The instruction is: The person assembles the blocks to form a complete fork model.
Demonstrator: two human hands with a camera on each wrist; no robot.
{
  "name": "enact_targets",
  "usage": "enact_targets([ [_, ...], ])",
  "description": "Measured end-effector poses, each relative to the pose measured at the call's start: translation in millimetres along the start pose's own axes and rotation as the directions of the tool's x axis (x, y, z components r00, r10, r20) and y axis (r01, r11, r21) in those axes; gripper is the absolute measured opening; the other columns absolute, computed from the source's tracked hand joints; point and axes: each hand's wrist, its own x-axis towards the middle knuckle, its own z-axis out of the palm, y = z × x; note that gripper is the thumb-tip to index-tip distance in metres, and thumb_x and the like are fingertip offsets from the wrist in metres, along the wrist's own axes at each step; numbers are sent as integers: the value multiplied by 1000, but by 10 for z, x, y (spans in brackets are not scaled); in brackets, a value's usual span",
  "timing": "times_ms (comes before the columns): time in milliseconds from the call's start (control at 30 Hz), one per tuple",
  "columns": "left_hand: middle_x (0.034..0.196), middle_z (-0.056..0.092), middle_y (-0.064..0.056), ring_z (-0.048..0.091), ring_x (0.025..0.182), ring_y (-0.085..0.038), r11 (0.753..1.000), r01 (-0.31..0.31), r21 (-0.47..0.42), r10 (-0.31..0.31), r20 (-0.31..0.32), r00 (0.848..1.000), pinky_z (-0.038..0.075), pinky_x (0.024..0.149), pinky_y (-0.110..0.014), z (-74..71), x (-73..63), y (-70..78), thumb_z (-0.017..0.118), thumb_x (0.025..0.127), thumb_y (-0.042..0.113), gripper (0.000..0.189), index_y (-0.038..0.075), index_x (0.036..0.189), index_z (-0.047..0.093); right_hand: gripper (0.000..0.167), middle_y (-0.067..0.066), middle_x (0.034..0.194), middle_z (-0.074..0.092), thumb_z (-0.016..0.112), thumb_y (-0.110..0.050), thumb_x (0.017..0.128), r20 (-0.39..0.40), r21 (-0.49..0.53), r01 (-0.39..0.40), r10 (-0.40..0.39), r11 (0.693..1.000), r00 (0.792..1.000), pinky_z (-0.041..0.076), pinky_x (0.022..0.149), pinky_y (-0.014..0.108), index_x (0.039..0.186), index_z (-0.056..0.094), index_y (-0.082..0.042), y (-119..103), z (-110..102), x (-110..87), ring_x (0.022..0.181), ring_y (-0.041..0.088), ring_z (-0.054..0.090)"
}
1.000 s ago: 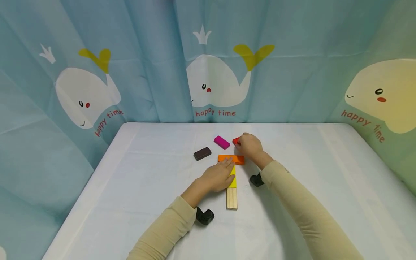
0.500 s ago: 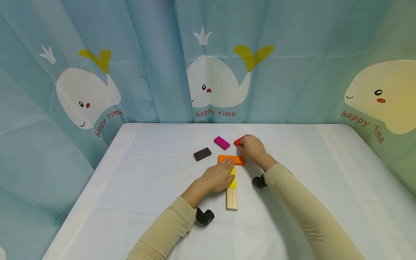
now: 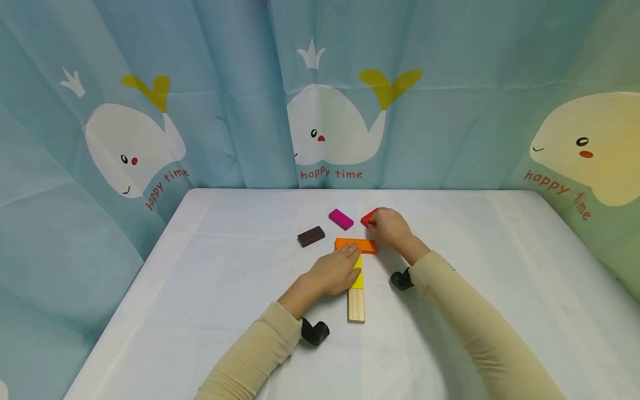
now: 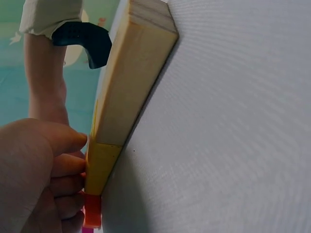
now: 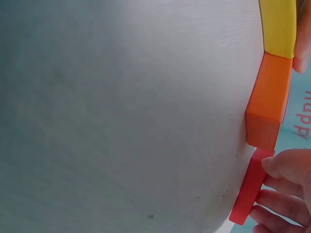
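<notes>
In the head view a natural wood block (image 3: 356, 305) and a yellow block (image 3: 358, 276) lie end to end, with an orange block (image 3: 367, 246) set crosswise at the far end. My left hand (image 3: 334, 272) rests over the yellow block, its fingertips on the orange one, thumb spread to the side. Beyond them my right hand (image 3: 391, 229) grips a red block (image 3: 368, 218) and covers part of it. In the right wrist view the thumb lies against the red block (image 5: 250, 189), which stands just past the end of the orange block (image 5: 268, 97).
A magenta block (image 3: 341, 219) lies left of the red one, and a dark brown block (image 3: 311, 236) lies nearer on the left. The white table (image 3: 225, 278) ends at a blue curtain (image 3: 240, 111) with whales. Each wrist carries a black mount (image 3: 315, 333).
My right hand has shifted slightly to the right, and the red block has moved a little with it. The left hand and the other blocks have stayed put.
</notes>
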Motion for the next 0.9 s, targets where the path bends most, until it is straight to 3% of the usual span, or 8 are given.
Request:
enact_targets([
  [267,148,27,-8,20,136,-16,1000,-8,-6,8,0,1000,18,108,-28,-26,-4,-4,37,99,32,53,3,143,31,12,11,79,60,65,-9,83,-40,-16,71,-72,997,997,49,71,38,82,70,2,32,-22,-45,68,25,53],
  [433,147,29,-9,21,135,-16,1000,-19,-19,19,-5,1000,18,108,-28,-33,-4,-3,36,99,31,53,2,143,30,12,11,78,62,66,-8,82,-14,-30,77,-78,997,997,50,72,37,84,71,3,49,-31,-50,68,25,53],
  [700,148,27,-7,22,135,-16,999,16,29,-15,-6,1000,21,107,-28,-36,1,7,36,99,33,52,5,142,34,12,11,78,63,66,-5,80,-38,-51,147,-149,988,988,51,73,38,85,71,4,78,-27,-98,67,23,55],
  [900,148,26,-6,21,135,-16,999,16,30,-16,-2,1000,20,107,-28,-22,0,14,35,99,33,52,5,142,33,6,10,75,59,66,-2,79,-64,-53,197,-200,979,978,51,69,37,78,70,2,96,-8,-144,64,23,52],
])
